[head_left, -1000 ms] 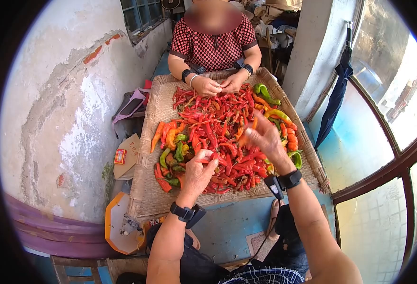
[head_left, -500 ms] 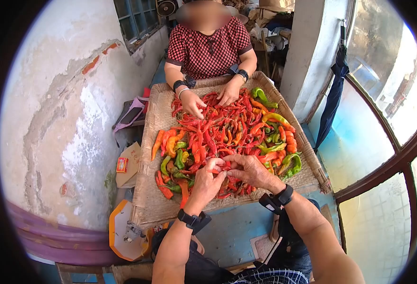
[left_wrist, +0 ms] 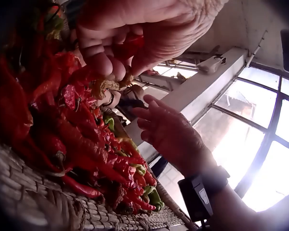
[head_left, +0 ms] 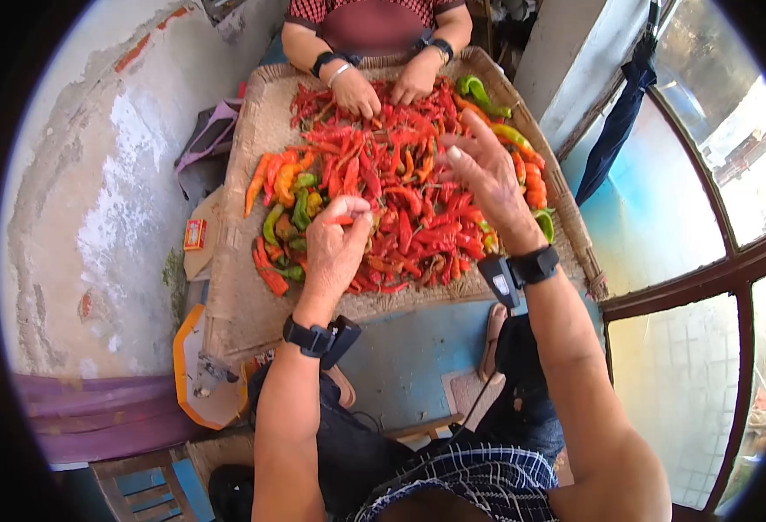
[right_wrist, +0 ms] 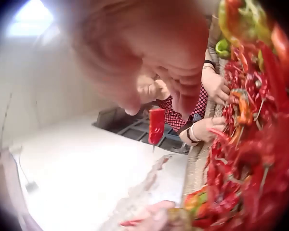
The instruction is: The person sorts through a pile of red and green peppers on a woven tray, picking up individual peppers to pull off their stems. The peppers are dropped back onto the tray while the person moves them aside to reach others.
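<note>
Right hand [head_left: 493,181] drawn apart, fingers loose, near right tray rim [head_left: 574,228]; left hand [head_left: 335,250] grips red pepper [left_wrist: 129,46].

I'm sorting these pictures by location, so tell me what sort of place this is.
Probably a home's enclosed porch or side room: frosted windowpanes line one side, crumbling plaster bares brick opposite, and a woven tray of chili peppers sits between.

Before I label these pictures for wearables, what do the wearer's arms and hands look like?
The left hand and right hand are gloveless, forearms bare. Each wrist wears a black strap and boxy dark device; the right device has a pale patch.
</note>
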A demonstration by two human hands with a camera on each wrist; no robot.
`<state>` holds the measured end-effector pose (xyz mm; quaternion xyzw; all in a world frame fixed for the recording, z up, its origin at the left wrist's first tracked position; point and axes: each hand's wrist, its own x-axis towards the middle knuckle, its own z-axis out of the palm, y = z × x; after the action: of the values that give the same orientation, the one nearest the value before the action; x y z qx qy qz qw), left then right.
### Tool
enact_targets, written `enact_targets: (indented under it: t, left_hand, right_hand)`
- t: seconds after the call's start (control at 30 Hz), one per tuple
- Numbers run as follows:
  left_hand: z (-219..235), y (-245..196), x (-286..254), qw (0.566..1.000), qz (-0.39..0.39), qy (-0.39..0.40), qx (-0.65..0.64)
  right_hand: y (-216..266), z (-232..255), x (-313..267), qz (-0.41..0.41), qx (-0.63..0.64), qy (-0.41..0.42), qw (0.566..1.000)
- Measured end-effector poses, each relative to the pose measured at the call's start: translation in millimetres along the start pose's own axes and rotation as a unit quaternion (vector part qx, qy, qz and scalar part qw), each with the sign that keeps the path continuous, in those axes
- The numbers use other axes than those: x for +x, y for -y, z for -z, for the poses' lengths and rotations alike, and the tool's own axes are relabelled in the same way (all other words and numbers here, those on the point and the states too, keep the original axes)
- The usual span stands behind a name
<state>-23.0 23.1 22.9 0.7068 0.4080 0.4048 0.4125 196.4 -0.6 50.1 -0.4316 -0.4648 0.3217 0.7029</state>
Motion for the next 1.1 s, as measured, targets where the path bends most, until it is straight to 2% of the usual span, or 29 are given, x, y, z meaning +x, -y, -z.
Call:
enact_targets:
  t: [0.03, 0.07, 0.1, 0.13, 0.17, 0.2, 0.27, 0.33, 0.37, 0.4, 0.47, 0.53, 0.6, 0.63, 0.7, 0.73, 0.8, 0.83, 0.87, 0.9, 0.93, 1.0, 1.1]
  left_hand:
    - [-1.4, -1.4, -0.8, 1.000, -0.005, 0.000, -0.014]
    - [-2.3, -2.9, -1.4, 1.000, 0.000, 0.001, -0.012]
    - [-2.4, -4.3, -2.4, 1.000, 0.004, 0.008, -0.016]
    - [-1.7, -5.3, -2.2, 1.000, 0.010, 0.013, -0.020]
    - [-1.2, -4.5, -1.9, 1.000, -0.013, 0.011, -0.005]
    - [-0.9, -4.3, -0.7, 1.000, -0.011, 0.010, 0.018]
    - [-1.2, -12.0, -1.4, 1.000, 0.001, 0.022, 0.019]
    - [-4.8, -7.9, -1.4, 1.000, -0.021, 0.016, 0.003]
    - [-3.5, -10.0, -2.4, 1.000, 0.001, 0.025, -0.002]
    - [-4.9, -8.6, -0.1, 1.000, -0.009, 0.018, -0.014]
    - [-3.1, -1.5, -0.3, 1.000, 0.006, 0.001, -0.028]
    - [2.3, -6.3, -0.3, 1.000, 0.012, -0.010, -0.013]
    - [7.0, -8.5, 0.4, 1.000, -0.004, -0.020, -0.015]
    - [8.9, -10.7, -1.0, 0.999, 0.013, -0.018, -0.025]
    - [13.2, -13.0, 0.2, 0.999, 0.032, -0.019, -0.034]
    - [15.3, -11.4, 1.3, 0.999, 0.036, -0.010, -0.039]
    - [16.9, -8.9, -0.1, 0.998, 0.044, 0.002, -0.041]
    - [16.0, -9.6, -0.1, 0.997, 0.054, 0.003, -0.061]
    - [14.7, -11.4, 0.4, 0.995, 0.062, 0.004, -0.081]
    - [12.9, -14.0, -1.2, 0.993, 0.073, 0.013, -0.091]
    - [11.1, -13.9, -2.0, 0.993, 0.074, 0.015, -0.090]
    - [7.1, -14.0, -1.3, 0.989, 0.078, 0.067, -0.104]
    - [1.6, -15.0, -4.3, 0.985, 0.089, 0.080, -0.126]
  right_hand:
    - [-6.7, 2.7, 0.4, 0.032, -0.079, -0.004, 0.996]
    - [-11.2, 5.5, -3.1, 0.027, -0.078, -0.004, 0.997]
    - [-9.4, 4.7, -6.9, 0.027, -0.210, 0.099, 0.972]
    - [-8.2, 2.9, -10.3, 0.028, -0.336, 0.202, 0.919]
    - [-9.1, -1.2, -19.5, 0.014, -0.384, 0.238, 0.892]
    - [-17.0, -5.1, -25.9, 0.127, -0.409, 0.274, 0.861]
    - [-24.7, -9.3, -39.8, 0.120, -0.532, 0.325, 0.772]
    - [-33.9, -11.9, -41.8, 0.093, -0.563, 0.356, 0.740]
    - [-40.4, -12.0, -40.5, 0.094, -0.584, 0.358, 0.723]
    - [-38.7, -12.1, -36.9, 0.102, -0.585, 0.354, 0.722]
    - [-38.8, -7.0, -35.7, 0.109, -0.500, 0.345, 0.787]
    - [-30.0, -4.6, -32.6, 0.113, -0.447, 0.325, 0.826]
    - [-12.2, -3.5, -27.9, -0.007, -0.363, 0.334, 0.870]
    - [-6.0, -1.7, -25.3, -0.006, -0.362, 0.335, 0.870]
    - [0.0, 4.7, -15.6, 0.002, -0.276, 0.366, 0.889]
    - [-2.1, 4.1, -8.5, 0.002, -0.238, 0.346, 0.908]
    - [6.3, -0.5, -0.8, -0.070, -0.149, 0.141, 0.976]
    - [-0.2, -2.7, -1.8, -0.072, -0.147, 0.140, 0.977]
    - [-9.2, -4.7, -2.6, 0.023, -0.235, 0.104, 0.966]
    - [-14.9, -8.6, -3.4, 0.117, -0.319, 0.066, 0.938]
    - [-12.9, -17.4, -11.6, 0.079, -0.284, 0.116, 0.949]
    - [-9.4, -29.0, -29.6, 0.049, -0.250, 0.251, 0.934]
    - [-12.6, -36.8, -42.0, -0.046, -0.191, 0.261, 0.945]
